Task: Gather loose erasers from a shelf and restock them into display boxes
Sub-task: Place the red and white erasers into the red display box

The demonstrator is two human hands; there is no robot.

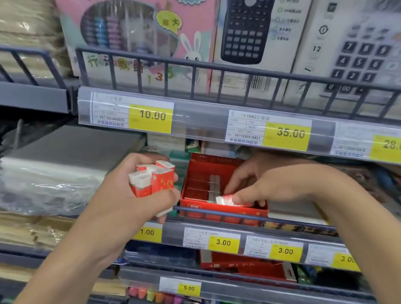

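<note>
The left hand (138, 190) grips a bunch of red-and-white erasers (153, 180), left of the red display box (223, 207). The right hand (263, 183) pinches one eraser (226, 200) inside the box's near end

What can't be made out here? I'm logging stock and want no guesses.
Head view only:
- Red display box: its right front compartment is hidden by the right hand.
- Eraser pinched there: blurred, print unreadable.
- Erasers in the left hand: fingers hide some, so no count.
- Price labels: small print too fine.
</note>
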